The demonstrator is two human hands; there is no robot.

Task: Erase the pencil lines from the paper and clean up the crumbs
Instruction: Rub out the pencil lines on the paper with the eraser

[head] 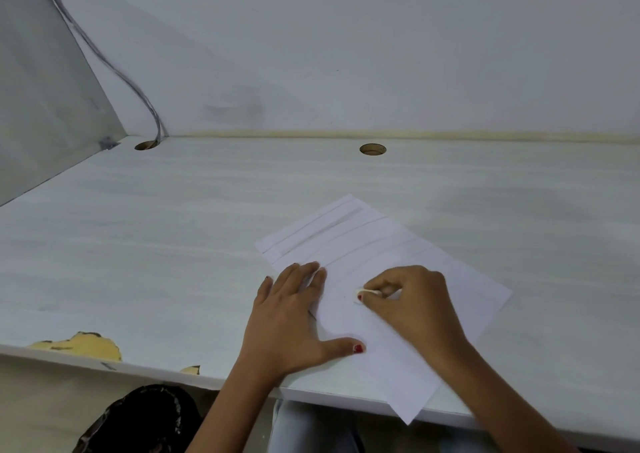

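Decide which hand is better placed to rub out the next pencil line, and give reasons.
Right. The right hand pinches the eraser against the paper; the left hand lies flat on that paper, pinning it down.

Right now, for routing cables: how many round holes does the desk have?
2: one hole at the back left corner, another hole at the back centre. Paper could hide more.

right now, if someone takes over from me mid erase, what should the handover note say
Left hand: pressed flat on the left edge of the paper, steadying it.
Right hand: pinches the white eraser, which touches the sheet's middle.
The paper lies askew on the desk, near corner past the front edge.
Done: near half looks mostly clean.
Left: pencil lines across the far half; then the crumbs, too small to see here.
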